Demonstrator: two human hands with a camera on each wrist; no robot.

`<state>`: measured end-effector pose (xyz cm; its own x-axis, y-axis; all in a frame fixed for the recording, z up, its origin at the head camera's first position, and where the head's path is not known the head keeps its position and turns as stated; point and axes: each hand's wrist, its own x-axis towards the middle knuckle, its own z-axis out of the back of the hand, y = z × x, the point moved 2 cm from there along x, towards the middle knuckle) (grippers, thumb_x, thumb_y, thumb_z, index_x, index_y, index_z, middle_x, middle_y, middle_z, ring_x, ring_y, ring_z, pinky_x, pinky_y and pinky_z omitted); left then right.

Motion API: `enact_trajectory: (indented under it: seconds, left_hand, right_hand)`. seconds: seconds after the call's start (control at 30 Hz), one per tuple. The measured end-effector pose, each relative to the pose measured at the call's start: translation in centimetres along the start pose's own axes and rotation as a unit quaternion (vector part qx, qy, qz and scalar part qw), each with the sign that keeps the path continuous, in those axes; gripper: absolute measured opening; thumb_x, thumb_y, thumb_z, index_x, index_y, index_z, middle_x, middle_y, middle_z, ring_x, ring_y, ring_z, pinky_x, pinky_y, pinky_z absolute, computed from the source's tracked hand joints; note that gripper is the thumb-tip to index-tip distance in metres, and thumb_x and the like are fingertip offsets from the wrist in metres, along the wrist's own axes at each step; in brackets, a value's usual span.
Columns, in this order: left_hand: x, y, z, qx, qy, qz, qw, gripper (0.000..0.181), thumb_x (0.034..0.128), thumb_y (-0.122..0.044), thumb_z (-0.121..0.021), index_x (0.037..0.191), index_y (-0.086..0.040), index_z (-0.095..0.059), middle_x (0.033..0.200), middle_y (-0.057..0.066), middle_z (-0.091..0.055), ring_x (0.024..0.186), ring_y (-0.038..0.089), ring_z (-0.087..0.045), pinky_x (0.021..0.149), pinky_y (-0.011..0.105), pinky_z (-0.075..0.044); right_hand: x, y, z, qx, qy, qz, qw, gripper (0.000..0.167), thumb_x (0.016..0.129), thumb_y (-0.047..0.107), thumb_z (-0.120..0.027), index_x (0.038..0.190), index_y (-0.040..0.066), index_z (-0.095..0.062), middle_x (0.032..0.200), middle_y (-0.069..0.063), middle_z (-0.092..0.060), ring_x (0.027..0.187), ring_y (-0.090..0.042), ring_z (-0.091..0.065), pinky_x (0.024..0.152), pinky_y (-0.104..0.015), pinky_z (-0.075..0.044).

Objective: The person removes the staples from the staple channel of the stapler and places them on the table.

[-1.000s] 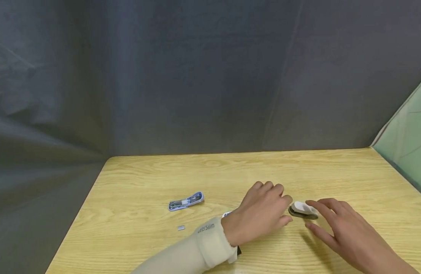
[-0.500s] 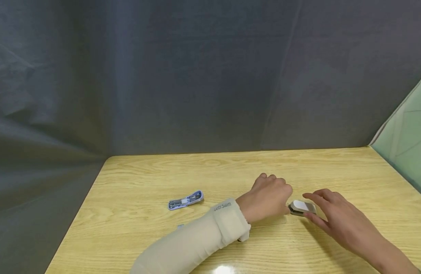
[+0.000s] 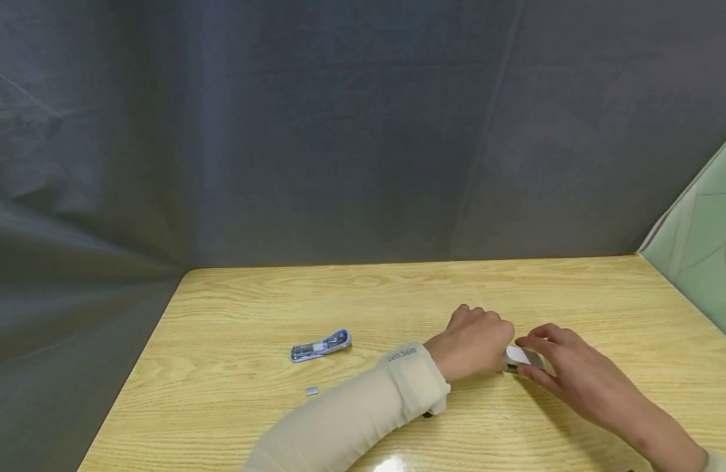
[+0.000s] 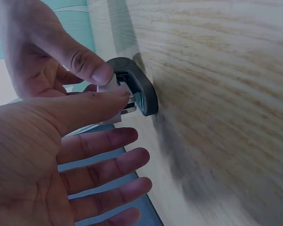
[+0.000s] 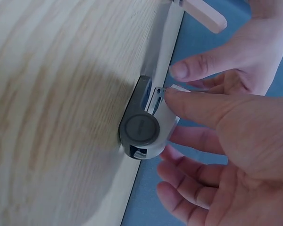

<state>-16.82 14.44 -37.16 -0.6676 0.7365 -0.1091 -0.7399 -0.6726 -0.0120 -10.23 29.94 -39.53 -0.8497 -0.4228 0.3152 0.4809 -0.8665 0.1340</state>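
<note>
A small white and dark grey stapler (image 3: 518, 357) stands at the right of the table, its upper arm raised from the base in the left wrist view. My right hand (image 3: 587, 380) holds the stapler with the thumb on the white arm and fingers on its other side. My left hand (image 3: 475, 341) is at the stapler's front end; in the left wrist view its thumb (image 4: 89, 110) overlaps the white arm and the other fingers are extended apart. A metal staple rail (image 5: 154, 101) shows in the right wrist view.
A blue stapler (image 3: 320, 346) lies opened out on the wooden table (image 3: 233, 419) at the left. Nearer me is a small grey strip (image 3: 312, 391), perhaps staples. A pale pink bar (image 5: 205, 16) shows at the top of the right wrist view. Dark sheeting (image 3: 339, 164) hangs behind.
My left hand has moved right, up to the stapler's front end. My right hand has shifted slightly left and closed round the stapler. The blue stapler has stayed in place.
</note>
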Motion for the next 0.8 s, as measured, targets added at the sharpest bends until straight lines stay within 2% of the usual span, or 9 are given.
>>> enact_trajectory:
  seconds: [0.2, 0.3, 0.47, 0.8]
  left_hand:
    - [0.4, -0.6, -0.6, 0.004, 0.002, -0.002, 1.0, 0.018, 0.0957, -0.025, -0.074, 0.082, -0.03, -0.064, 0.068, -0.012, -0.053, 0.061, 0.007, -0.045, 0.065, 0.028, -0.036]
    - [0.5, -0.9, -0.7, 0.01, -0.001, -0.007, 0.9999, 0.018, 0.0965, -0.026, -0.073, 0.083, -0.031, -0.063, 0.071, -0.013, -0.053, 0.062, 0.007, -0.046, 0.065, 0.028, -0.036]
    - [0.5, -1.1, -0.9, 0.021, -0.003, -0.009, 0.9997, 0.019, 0.0971, -0.026, -0.073, 0.083, -0.031, -0.061, 0.072, -0.013, -0.053, 0.062, 0.006, -0.045, 0.064, 0.027, -0.036]
    - [0.6, -0.9, -1.3, 0.02, -0.014, -0.012, 0.9996, 0.019, 0.0977, -0.021, -0.072, 0.083, -0.03, -0.063, 0.069, -0.012, -0.053, 0.059, 0.006, -0.045, 0.059, 0.026, -0.037]
  right_hand:
    - [0.0, -0.1, -0.2, 0.013, 0.004, 0.007, 0.9999, 0.034, 0.078, 0.015, -0.09, 0.109, 0.01, -0.076, 0.099, 0.004, -0.061, 0.078, -0.009, -0.056, 0.061, -0.028, -0.05]
    - [0.0, -0.2, -0.4, 0.019, 0.008, 0.003, 0.9998, 0.031, 0.079, 0.015, -0.09, 0.107, 0.011, -0.076, 0.097, 0.007, -0.06, 0.076, -0.005, -0.053, 0.061, -0.027, -0.048]
    - [0.1, -0.3, -0.5, 0.015, 0.006, 0.005, 0.9999, 0.029, 0.078, 0.015, -0.09, 0.104, 0.012, -0.076, 0.095, 0.008, -0.06, 0.076, -0.004, -0.052, 0.061, -0.027, -0.048]
    - [0.2, -0.3, -0.6, 0.019, 0.035, -0.002, 0.9992, 0.031, 0.08, 0.011, -0.089, 0.107, 0.008, -0.075, 0.095, 0.006, -0.06, 0.076, -0.005, -0.051, 0.062, -0.027, -0.049]
